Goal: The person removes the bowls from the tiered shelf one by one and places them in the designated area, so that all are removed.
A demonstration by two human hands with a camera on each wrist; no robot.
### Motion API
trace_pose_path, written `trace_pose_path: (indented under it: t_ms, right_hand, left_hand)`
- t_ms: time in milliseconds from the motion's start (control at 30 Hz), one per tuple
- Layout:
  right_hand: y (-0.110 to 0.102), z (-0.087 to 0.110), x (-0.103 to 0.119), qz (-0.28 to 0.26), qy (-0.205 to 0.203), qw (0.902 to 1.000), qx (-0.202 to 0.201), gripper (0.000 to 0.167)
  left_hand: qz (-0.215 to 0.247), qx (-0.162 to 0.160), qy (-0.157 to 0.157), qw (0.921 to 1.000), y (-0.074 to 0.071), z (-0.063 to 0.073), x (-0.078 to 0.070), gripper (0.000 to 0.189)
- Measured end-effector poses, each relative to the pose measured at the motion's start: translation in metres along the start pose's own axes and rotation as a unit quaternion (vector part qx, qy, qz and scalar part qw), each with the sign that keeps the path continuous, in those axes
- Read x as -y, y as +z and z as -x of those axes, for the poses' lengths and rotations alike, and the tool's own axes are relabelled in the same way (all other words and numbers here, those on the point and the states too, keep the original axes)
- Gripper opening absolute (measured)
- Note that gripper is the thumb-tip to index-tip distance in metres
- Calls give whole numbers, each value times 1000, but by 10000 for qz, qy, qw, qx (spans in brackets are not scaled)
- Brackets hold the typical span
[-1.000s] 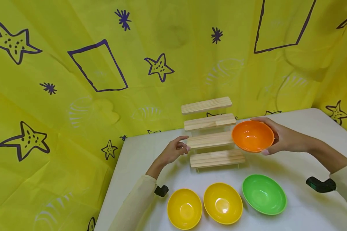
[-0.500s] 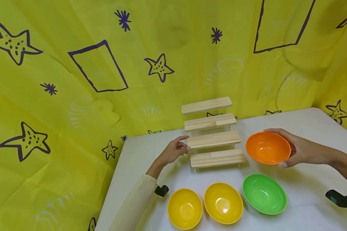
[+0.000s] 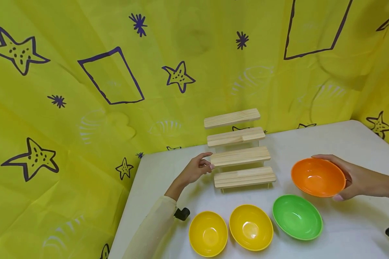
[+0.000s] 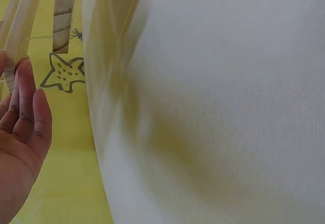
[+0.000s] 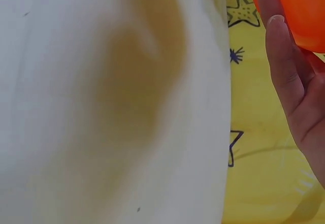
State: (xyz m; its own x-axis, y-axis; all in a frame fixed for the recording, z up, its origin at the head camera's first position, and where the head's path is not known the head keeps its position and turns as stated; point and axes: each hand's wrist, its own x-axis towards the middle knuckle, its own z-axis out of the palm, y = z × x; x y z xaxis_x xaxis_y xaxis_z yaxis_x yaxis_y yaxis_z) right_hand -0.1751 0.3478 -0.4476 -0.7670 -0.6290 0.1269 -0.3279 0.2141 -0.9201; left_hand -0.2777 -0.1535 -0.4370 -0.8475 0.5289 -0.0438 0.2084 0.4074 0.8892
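My right hand (image 3: 360, 180) grips an orange bowl (image 3: 318, 178) by its right side, thumb low and fingers behind the rim. The bowl is tilted toward me and held above the table, right of a tiered wooden stand (image 3: 240, 156). At the left end of the stand, my left hand (image 3: 194, 169) pinches the edge of the second-lowest shelf between finger and thumb. The left wrist view shows its curled fingers (image 4: 25, 99) beside the shelves. Orange plastic (image 5: 299, 10) lies against the right fingers in the right wrist view.
Two yellow bowls (image 3: 208, 233) and a green bowl (image 3: 297, 217) stand in a row on the white table (image 3: 162, 162), in front of the stand. A yellow patterned cloth (image 3: 188, 43) hangs behind and at the left.
My right hand has carried the orange bowl away from the stand's shelves, to the right and toward me. My left hand has stayed at the stand.
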Motion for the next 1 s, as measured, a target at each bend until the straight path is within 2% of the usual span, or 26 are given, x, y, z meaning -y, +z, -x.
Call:
trace_pose_path:
  t_ms: [167, 300, 367, 567, 767, 900, 1000]
  right_hand:
    - [-1, 15, -19, -193, -90, 9998, 15, 96]
    - [-1, 29, -34, 13, -36, 9999, -147, 98]
    - [0, 37, -39, 211, 147, 9993, -261, 98]
    - [0, 60, -54, 401, 619, 9972, -93, 101]
    - [3, 75, -63, 758, 1172, 9901, -114, 103]
    - [11, 81, -70, 701, 1038, 9920, -144, 98]
    - [17, 84, -75, 735, 780, 9939, -252, 95]
  left_hand:
    - [-23, -82, 12, 10000, -1, 0, 1, 58]
    - [34, -69, -22, 10000, 0, -1, 2, 58]
    - [40, -59, -51, 10000, 0, -1, 2, 58]
    - [-10, -72, -70, 9999, 0, -1, 3, 58]
    - [-23, -85, -42, 10000, 0, -1, 3, 59]
    - [-61, -68, 0, 10000, -2, -1, 3, 58]
    - [-62, -64, 19, 10000, -2, -1, 2, 58]
